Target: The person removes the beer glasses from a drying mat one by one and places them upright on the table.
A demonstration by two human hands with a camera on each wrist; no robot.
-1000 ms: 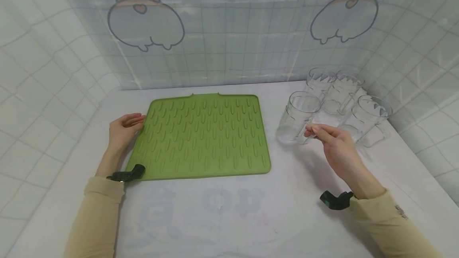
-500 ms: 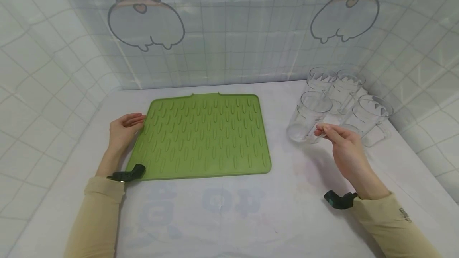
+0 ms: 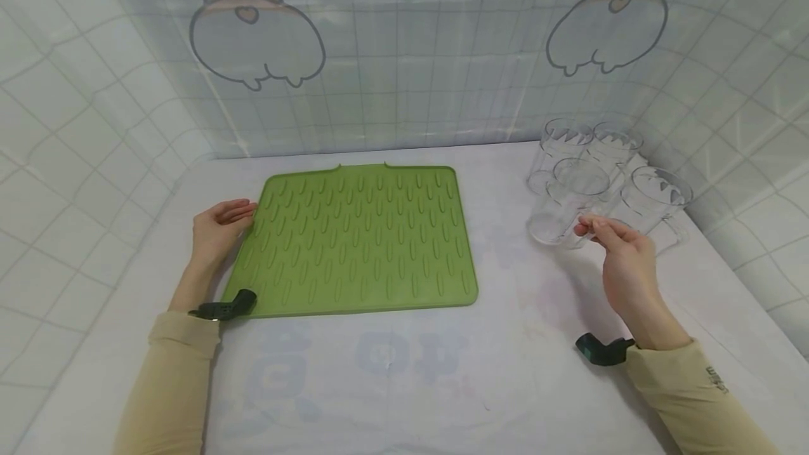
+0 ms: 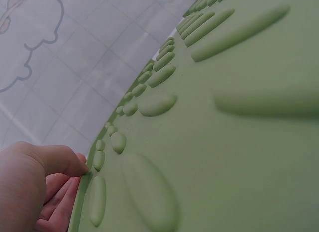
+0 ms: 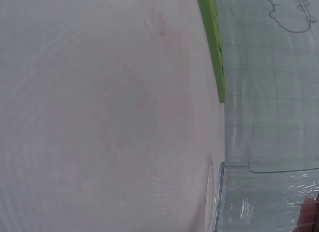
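Observation:
My right hand point(image 3: 630, 269) pinches the handle of a clear glass mug point(image 3: 559, 213) between thumb and fingertips. The mug stands nearly upright; whether its base touches the table I cannot tell. Part of the mug's wall point(image 5: 264, 197) and a bit of a fingertip point(image 5: 308, 212) appear in the right wrist view. A green ribbed silicone mat point(image 3: 373, 244) lies flat to the left of the mugs. My left hand point(image 3: 218, 230) rests at the mat's left edge, fingers loosely extended. In the left wrist view the thumb point(image 4: 60, 159) touches the mat's rim point(image 4: 89, 164).
Three more clear mugs stand close by: one at the back point(image 3: 565, 133), another beside it point(image 3: 618, 140), and one to the right point(image 3: 660, 192). A white cloth point(image 3: 392, 385) covers the table. Tile-patterned sheets point(image 3: 430, 55) rise at the back and both sides.
My right hand has moved the held mug rightward and slightly back, nearer the other mugs. The left hand and the mat have stayed where they were.

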